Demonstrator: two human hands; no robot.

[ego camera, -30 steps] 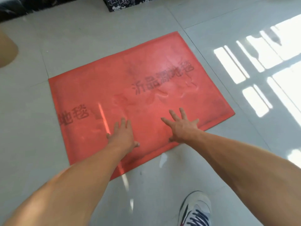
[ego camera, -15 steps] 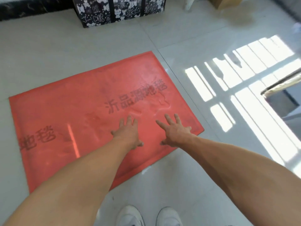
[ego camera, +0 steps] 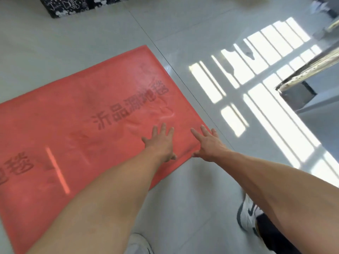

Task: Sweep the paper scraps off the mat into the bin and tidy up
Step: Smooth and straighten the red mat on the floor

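A red mat (ego camera: pixel 77 110) with dark printed characters lies flat on the grey tiled floor. My left hand (ego camera: pixel 161 142) rests palm down on the mat near its right front corner, fingers spread, holding nothing. My right hand (ego camera: pixel 207 143) lies flat on that same corner, fingers apart, its thumb at the mat's front edge. No paper scraps show on the mat, and no bin is in view.
A black-and-white patterned box (ego camera: pixel 73 4) stands on the floor at the back. A grey ledge or furniture edge (ego camera: pixel 300 85) juts in at the right. Sunlit window stripes fall on the tiles at the right. My white shoes (ego camera: pixel 247 213) are at the bottom.
Both hands have slid to the right along the mat's front part to its right corner. The view has shifted right, and the mat now runs off the left edge.
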